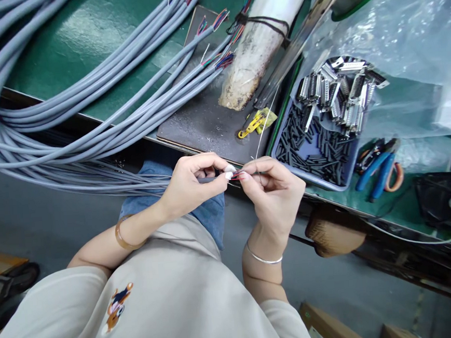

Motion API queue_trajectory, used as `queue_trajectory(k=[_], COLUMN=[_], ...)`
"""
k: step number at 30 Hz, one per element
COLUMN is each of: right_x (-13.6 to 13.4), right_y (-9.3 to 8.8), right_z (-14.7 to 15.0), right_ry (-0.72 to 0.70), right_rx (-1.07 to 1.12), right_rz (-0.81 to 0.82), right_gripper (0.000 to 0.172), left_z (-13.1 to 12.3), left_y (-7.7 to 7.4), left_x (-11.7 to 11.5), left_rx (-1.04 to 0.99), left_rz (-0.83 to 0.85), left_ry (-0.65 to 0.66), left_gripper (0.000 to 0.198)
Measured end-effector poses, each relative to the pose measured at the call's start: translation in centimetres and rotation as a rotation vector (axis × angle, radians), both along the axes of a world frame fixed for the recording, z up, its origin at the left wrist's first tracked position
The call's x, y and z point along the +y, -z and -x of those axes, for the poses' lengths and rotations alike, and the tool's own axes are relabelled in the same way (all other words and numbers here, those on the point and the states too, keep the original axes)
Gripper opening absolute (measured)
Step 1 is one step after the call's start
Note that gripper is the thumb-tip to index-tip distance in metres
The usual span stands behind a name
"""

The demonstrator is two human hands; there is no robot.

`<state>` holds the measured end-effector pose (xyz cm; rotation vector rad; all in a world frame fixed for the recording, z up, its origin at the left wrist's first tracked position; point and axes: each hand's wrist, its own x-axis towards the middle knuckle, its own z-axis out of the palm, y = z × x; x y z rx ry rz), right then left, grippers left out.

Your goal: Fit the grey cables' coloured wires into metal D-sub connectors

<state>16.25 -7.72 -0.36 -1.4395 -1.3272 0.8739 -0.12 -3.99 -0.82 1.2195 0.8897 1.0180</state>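
At the front edge of the bench, my left hand (195, 179) pinches a grey cable (206, 180) close to its stripped end. White coverings sit on the tips of its thumb and finger. My right hand (271, 186) is closed on the thin coloured wires (237, 175) that come out of that end; red and dark ones show between the hands. The exact wires in its fingertips are partly hidden. The rest of the cable runs left into a bundle of grey cables (132, 179) across the lap.
More grey cables (158, 112) lie on the green bench, their wire ends on a dark board (202, 124). Also there are a yellow tool (251, 126), a wrapped post (262, 36), a blue tray (343, 180) with black tubes and metal connectors (336, 92), and blue-handled pliers (382, 172).
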Motion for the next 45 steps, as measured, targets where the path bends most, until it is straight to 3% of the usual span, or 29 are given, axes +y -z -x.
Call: queue_trajectory(k=[12, 26, 37, 45], right_x=[-0.03, 0.1, -0.11, 0.03], right_y=[-0.35, -0.12, -0.33, -0.3], right_z=[-0.26, -0.59, -0.54, -0.74], right_ry=[-0.006, -0.046, -0.026, -0.05], right_rx=[-0.064, 0.023, -0.022, -0.013], right_rz=[0.025, 0.021, 0.051, 0.069], right_gripper=[0.009, 0.004, 0.009, 0.009], left_z=[0.29, 0.43, 0.49, 0.53], left_y=[0.16, 0.36, 0.44, 0.42], left_x=[0.02, -0.08, -0.1, -0.05], left_rx=[0.136, 0.074, 0.138, 0.109], left_rz=[-0.243, -0.121, -0.32, -0.194], left_ry=[-0.025, 0.019, 0.014, 0.037], left_gripper=[0.007, 0.013, 0.01, 0.012])
